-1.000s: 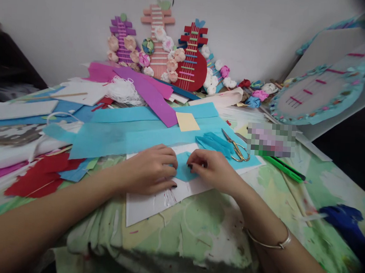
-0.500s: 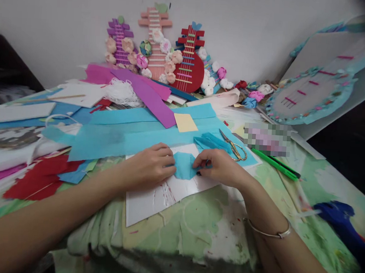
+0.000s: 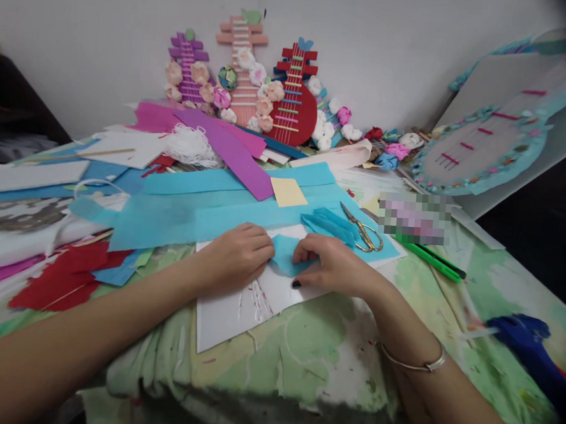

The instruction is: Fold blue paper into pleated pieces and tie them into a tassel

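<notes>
A small piece of light blue crepe paper (image 3: 283,253) is between my hands, above a white board (image 3: 223,320). My left hand (image 3: 242,257) is closed on its left edge, the fingertips partly hidden behind the knuckles. From the other side, my right hand (image 3: 335,263) curls its fingers over the paper's right part, the dark-nailed thumb low at the board. Folded strips of blue crepe paper (image 3: 330,223) lie just beyond the right hand, next to gold-handled scissors (image 3: 362,229). Larger blue sheets (image 3: 162,214) spread behind my hands.
A yellow paper square (image 3: 289,192) and a purple strip (image 3: 240,164) lie on the blue sheets. To the right are a green cutter (image 3: 436,261) and a dark blue tool (image 3: 524,342). Paper-craft lutes (image 3: 293,110) lean against the wall. Red scraps (image 3: 68,275) lie left.
My right hand has shifted a little left over the blue paper, its thumb now lower and apart from the index finger. The paper has tilted and its right side is more covered.
</notes>
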`<action>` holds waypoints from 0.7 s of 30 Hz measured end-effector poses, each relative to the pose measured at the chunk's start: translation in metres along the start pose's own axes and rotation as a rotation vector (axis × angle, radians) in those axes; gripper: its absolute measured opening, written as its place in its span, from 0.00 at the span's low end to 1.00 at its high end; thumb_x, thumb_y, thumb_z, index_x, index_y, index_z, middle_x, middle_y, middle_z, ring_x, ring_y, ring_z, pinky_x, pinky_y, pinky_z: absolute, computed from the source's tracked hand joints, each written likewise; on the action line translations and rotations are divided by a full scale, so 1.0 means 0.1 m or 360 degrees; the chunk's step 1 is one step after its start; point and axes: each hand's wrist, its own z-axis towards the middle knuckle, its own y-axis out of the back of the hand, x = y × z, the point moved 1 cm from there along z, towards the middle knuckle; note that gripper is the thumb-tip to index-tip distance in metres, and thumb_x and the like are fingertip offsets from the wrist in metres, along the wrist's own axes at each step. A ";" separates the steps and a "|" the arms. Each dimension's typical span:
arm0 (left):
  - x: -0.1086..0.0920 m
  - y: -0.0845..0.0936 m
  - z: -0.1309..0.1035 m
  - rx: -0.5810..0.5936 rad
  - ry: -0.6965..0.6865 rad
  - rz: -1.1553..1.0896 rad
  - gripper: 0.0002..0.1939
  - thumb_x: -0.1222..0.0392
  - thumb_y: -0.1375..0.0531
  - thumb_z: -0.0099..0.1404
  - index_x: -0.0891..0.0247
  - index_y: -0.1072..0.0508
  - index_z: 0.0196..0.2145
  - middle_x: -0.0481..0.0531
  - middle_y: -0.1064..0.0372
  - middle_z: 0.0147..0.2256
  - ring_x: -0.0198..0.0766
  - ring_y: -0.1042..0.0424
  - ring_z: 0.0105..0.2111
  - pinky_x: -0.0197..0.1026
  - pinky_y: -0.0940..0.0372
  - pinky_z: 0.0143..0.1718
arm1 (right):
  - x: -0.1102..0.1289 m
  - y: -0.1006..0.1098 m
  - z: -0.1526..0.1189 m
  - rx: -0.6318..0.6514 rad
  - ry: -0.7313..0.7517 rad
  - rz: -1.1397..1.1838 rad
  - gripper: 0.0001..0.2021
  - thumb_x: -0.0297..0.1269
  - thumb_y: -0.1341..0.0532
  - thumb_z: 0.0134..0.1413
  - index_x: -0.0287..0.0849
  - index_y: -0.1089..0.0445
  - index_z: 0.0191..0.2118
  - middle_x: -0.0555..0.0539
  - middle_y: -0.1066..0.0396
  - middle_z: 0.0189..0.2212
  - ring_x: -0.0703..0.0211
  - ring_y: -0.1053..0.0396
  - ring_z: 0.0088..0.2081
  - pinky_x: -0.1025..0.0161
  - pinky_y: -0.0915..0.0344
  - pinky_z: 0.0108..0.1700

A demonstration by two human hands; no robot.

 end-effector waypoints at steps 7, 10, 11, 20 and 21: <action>0.00 0.01 0.00 -0.0036 0.0200 -0.0043 0.11 0.66 0.53 0.65 0.68 0.31 0.33 0.56 0.32 0.29 0.42 0.33 0.32 0.44 0.37 0.34 | 0.07 -0.06 -0.01 -0.0115 0.0151 -0.0067 0.08 0.29 0.36 0.46 0.39 0.31 0.36 0.46 0.32 0.34 0.56 0.36 0.40 0.62 0.39 0.41; 0.01 0.00 -0.01 -0.0033 0.0326 -0.0086 0.10 0.66 0.52 0.65 0.68 0.31 0.34 0.56 0.32 0.30 0.42 0.32 0.32 0.43 0.37 0.34 | 0.10 -0.06 -0.04 -0.0095 0.0185 -0.0122 0.14 0.35 0.34 0.45 0.40 0.32 0.40 0.44 0.32 0.37 0.53 0.37 0.43 0.60 0.39 0.43; 0.01 0.00 -0.01 -0.0026 0.0366 -0.0109 0.10 0.66 0.52 0.65 0.68 0.31 0.35 0.56 0.32 0.31 0.42 0.32 0.32 0.43 0.37 0.34 | 0.11 -0.06 -0.04 -0.0100 0.0191 -0.0157 0.14 0.36 0.34 0.46 0.40 0.32 0.40 0.44 0.32 0.37 0.53 0.37 0.43 0.59 0.39 0.43; 0.02 0.01 -0.02 -0.0040 0.0376 -0.0135 0.06 0.63 0.47 0.64 0.66 0.32 0.32 0.54 0.33 0.30 0.40 0.33 0.31 0.40 0.38 0.32 | 0.11 -0.15 0.01 -0.0250 0.0102 -0.0425 0.10 0.20 0.45 0.51 0.38 0.30 0.34 0.43 0.28 0.32 0.56 0.33 0.38 0.61 0.40 0.40; 0.03 0.00 -0.02 -0.0045 0.0348 -0.0122 0.07 0.64 0.47 0.65 0.66 0.31 0.31 0.53 0.32 0.29 0.39 0.33 0.31 0.40 0.39 0.32 | 0.09 -0.16 0.01 -0.0244 0.0101 -0.0425 0.10 0.20 0.45 0.51 0.39 0.29 0.33 0.43 0.28 0.32 0.56 0.33 0.37 0.62 0.40 0.40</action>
